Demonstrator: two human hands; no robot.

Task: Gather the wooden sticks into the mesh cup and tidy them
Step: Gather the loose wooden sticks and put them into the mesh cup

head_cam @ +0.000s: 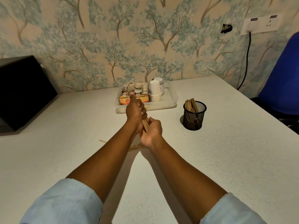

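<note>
mesh cup partly filled; your left hand and right hand both grip a stick bundle; loose sticks remain on desk.

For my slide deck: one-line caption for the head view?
Both hands, left hand and right hand, clasp wooden sticks beside the mesh cup.

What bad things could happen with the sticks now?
Both hands, left hand and right hand, squeeze one bundle of sticks; some might slip out. A few loose sticks on the table lie half hidden under the arms and could get forgotten. The mesh cup already looks crowded, so pushing more in might tip it.
</note>
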